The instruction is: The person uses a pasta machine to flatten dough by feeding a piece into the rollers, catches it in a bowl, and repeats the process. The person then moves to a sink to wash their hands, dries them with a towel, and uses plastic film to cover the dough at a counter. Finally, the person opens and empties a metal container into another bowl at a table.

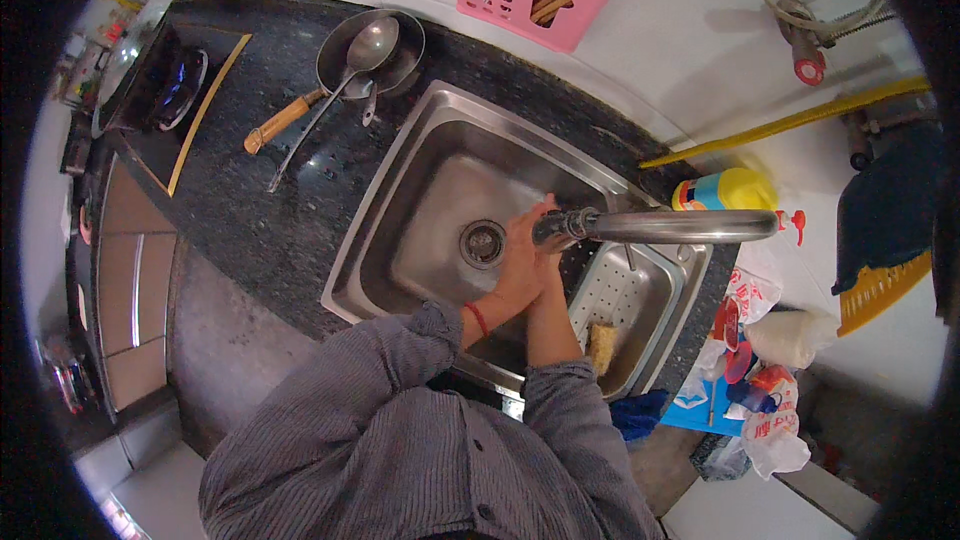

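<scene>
Over the right half of the stainless steel sink, my left hand and my right hand are pressed together beneath the spout of the metal faucet. The faucet head covers part of the fingers, so which hand lies on top is hard to tell. A red cord circles one wrist. Neither hand shows an object in it. The drain lies just left of the hands. Whether water runs is not visible. Right of my forearms sits a perforated metal tray with a yellowish sponge in it.
A wooden-handled pan holding a metal ladle stands on the dark counter beside a stove. A pink basket hangs on the wall. A yellow bottle, a blue cloth and plastic bags are at the right.
</scene>
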Demonstrator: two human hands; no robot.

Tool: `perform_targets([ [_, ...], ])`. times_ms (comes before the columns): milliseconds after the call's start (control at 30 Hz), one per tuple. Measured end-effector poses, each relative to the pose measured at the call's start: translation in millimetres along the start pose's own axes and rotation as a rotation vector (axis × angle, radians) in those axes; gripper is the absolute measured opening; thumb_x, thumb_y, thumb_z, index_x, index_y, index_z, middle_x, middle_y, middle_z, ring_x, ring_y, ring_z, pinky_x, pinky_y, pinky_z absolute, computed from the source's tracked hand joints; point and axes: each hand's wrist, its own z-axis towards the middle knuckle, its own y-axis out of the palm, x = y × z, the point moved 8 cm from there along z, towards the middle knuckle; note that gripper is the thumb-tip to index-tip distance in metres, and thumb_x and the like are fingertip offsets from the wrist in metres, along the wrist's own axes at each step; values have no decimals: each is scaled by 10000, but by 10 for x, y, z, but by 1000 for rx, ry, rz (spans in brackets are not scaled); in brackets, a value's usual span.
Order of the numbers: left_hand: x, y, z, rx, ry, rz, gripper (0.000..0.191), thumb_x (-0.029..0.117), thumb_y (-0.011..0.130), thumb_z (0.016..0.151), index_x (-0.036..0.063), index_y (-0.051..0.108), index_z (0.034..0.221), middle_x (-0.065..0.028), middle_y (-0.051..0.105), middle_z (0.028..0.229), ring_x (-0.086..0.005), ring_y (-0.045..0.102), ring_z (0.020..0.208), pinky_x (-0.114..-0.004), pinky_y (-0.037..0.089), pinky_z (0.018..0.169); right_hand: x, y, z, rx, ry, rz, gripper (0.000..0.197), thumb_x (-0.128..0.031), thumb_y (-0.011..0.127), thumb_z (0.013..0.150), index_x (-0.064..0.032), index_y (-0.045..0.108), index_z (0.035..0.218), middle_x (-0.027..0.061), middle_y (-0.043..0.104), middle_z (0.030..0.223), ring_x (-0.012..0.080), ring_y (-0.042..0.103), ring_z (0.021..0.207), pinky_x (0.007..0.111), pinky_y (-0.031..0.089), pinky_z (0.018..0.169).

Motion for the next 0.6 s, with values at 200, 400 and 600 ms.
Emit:
perform_targets([
  [200, -837, 330, -134, 15, -428, -575, 487, 195, 535, 842, 88, 403, 1298, -98, 480, 1197, -238, 440, 1116, -355, 323, 987, -83, 255, -266, -112, -228, -1128, 421, -328, 532, 867, -65, 495, 1193, 57, 499, 1133, 175, 509, 995, 319, 411, 878],
  [400, -196, 253, -109, -678, -1018, -1423, 439, 207, 552, 829, 84, 441, 1236, -75, 509, 1207, -188, 470, 1101, -328, 377, 916, -191, 501, -494, -405, -255, -1492, 435, -332, 548, 856, -68, 491, 1196, 59, 489, 1143, 178, 506, 994, 318, 412, 878],
  [600, -447, 228, 46, -756, -669, -751, 359, 231, 530, 846, 88, 497, 1173, -73, 543, 1152, -198, 531, 1003, -322, 420, 844, 141, 288, -458, -512, 115, -1549, 443, -269, 655, 778, -55, 504, 1136, 89, 449, 1205, 210, 506, 1008, 319, 414, 870],
])
